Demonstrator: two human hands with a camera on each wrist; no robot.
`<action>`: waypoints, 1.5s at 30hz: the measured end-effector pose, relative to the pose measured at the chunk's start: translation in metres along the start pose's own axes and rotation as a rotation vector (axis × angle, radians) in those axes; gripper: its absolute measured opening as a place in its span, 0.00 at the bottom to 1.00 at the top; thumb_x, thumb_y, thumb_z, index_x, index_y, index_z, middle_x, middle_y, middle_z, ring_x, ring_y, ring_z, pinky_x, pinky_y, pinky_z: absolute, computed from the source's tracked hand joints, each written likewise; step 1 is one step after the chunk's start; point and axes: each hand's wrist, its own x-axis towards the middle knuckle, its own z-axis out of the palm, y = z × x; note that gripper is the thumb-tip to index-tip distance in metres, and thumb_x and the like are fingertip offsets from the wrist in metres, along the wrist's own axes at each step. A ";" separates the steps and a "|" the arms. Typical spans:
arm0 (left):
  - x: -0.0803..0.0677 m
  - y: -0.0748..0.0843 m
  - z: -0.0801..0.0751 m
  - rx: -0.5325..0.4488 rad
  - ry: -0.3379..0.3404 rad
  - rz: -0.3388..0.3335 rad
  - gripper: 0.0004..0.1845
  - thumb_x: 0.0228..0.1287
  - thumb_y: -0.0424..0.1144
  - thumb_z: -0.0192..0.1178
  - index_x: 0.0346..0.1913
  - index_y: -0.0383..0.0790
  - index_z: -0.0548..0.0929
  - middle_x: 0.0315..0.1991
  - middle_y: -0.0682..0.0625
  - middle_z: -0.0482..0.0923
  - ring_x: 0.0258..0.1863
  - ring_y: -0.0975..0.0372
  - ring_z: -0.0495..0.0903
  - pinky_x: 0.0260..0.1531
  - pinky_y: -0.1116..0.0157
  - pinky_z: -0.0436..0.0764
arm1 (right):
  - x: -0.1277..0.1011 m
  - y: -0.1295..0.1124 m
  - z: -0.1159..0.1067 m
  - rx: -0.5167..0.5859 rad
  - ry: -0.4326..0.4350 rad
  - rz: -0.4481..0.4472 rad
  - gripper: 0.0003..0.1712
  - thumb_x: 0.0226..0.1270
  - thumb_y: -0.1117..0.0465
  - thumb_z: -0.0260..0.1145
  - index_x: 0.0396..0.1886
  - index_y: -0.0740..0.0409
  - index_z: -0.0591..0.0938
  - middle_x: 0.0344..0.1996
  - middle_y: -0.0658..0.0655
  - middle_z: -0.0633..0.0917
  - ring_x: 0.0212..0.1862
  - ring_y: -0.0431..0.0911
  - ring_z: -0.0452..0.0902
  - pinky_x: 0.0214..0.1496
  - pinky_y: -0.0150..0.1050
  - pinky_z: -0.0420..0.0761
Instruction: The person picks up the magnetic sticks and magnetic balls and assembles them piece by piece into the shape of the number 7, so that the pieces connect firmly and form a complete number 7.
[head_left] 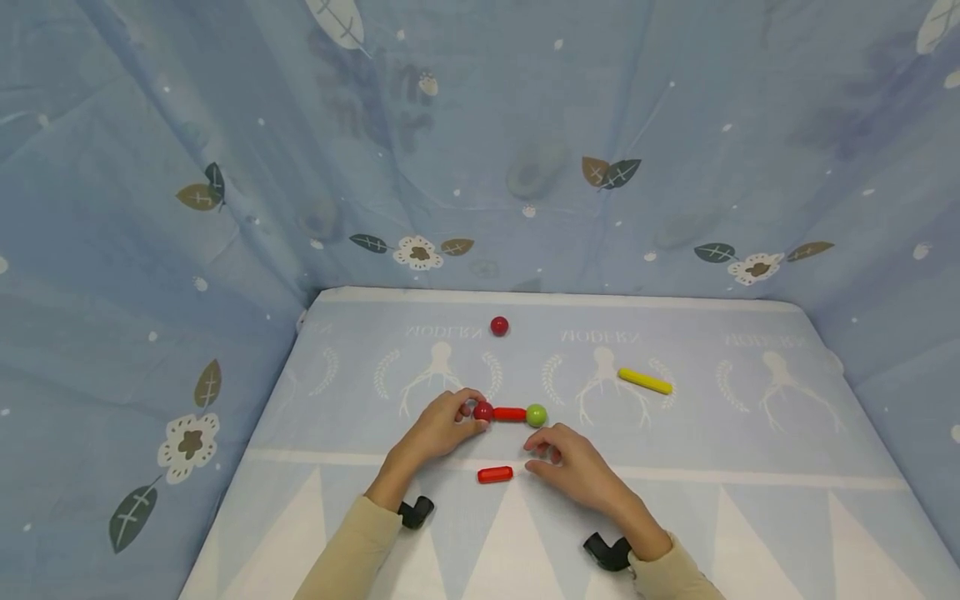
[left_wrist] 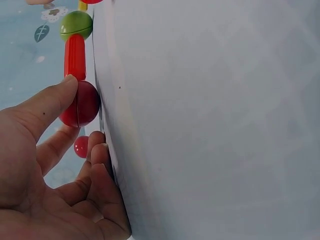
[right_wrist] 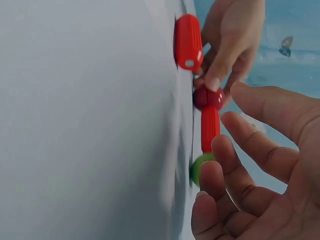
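Observation:
My left hand [head_left: 442, 425] pinches a dark red ball [head_left: 483, 412] between thumb and fingers. That ball joins a short red rod [head_left: 510, 414], whose other end meets a green ball [head_left: 536, 415], all in one row on the table. In the left wrist view the thumb lies on the red ball [left_wrist: 82, 104], and the red rod [left_wrist: 75, 57] points away to the green ball [left_wrist: 76, 26]. My right hand [head_left: 577, 467] hovers just right of and below the green ball, fingers loosely bent and holding nothing. A loose red rod [head_left: 495, 475] lies nearer me, between the hands.
Another red ball [head_left: 499, 326] sits toward the table's back edge. A yellow rod [head_left: 645, 382] lies to the right. Patterned blue cloth [head_left: 480, 150] hangs behind and at both sides of the table [head_left: 750, 433]. Black wrist-mounted pieces [head_left: 607, 552] show under the wrists.

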 end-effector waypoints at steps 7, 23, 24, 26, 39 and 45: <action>-0.001 0.000 0.000 -0.006 -0.009 -0.007 0.18 0.65 0.44 0.69 0.56 0.49 0.80 0.36 0.49 0.73 0.34 0.59 0.70 0.31 0.63 0.71 | -0.003 0.008 -0.019 -0.032 0.060 0.048 0.12 0.64 0.59 0.74 0.46 0.51 0.85 0.36 0.47 0.79 0.36 0.41 0.73 0.38 0.36 0.75; -0.002 0.000 0.001 -0.016 -0.016 -0.019 0.18 0.65 0.43 0.69 0.56 0.50 0.80 0.37 0.50 0.73 0.35 0.59 0.70 0.32 0.63 0.72 | -0.014 0.032 -0.069 -0.092 0.209 0.140 0.12 0.67 0.58 0.72 0.48 0.54 0.85 0.39 0.49 0.81 0.39 0.45 0.75 0.40 0.41 0.75; -0.002 0.000 0.001 -0.017 -0.016 -0.021 0.18 0.65 0.43 0.69 0.56 0.50 0.80 0.37 0.50 0.73 0.35 0.59 0.70 0.32 0.63 0.72 | -0.015 0.033 -0.072 -0.096 0.222 0.143 0.12 0.67 0.58 0.72 0.48 0.54 0.85 0.39 0.49 0.81 0.39 0.45 0.75 0.39 0.41 0.75; -0.002 0.000 0.001 -0.020 -0.014 -0.021 0.17 0.66 0.43 0.69 0.56 0.51 0.80 0.37 0.50 0.73 0.35 0.59 0.70 0.32 0.63 0.72 | -0.017 0.036 -0.079 -0.100 0.247 0.146 0.12 0.67 0.59 0.71 0.48 0.56 0.85 0.39 0.51 0.81 0.39 0.46 0.75 0.39 0.42 0.75; -0.002 0.001 0.000 -0.019 -0.016 -0.026 0.18 0.65 0.43 0.69 0.57 0.50 0.80 0.37 0.50 0.72 0.35 0.59 0.70 0.31 0.63 0.72 | -0.018 0.054 -0.110 -0.142 0.351 0.204 0.17 0.70 0.55 0.69 0.52 0.59 0.83 0.43 0.58 0.81 0.41 0.50 0.74 0.38 0.42 0.74; -0.002 0.003 -0.001 -0.024 -0.015 -0.016 0.18 0.65 0.42 0.69 0.56 0.48 0.80 0.36 0.49 0.72 0.35 0.58 0.70 0.31 0.63 0.72 | -0.010 0.062 -0.128 -0.163 0.408 0.200 0.17 0.71 0.56 0.68 0.54 0.61 0.82 0.45 0.63 0.79 0.42 0.54 0.74 0.37 0.45 0.73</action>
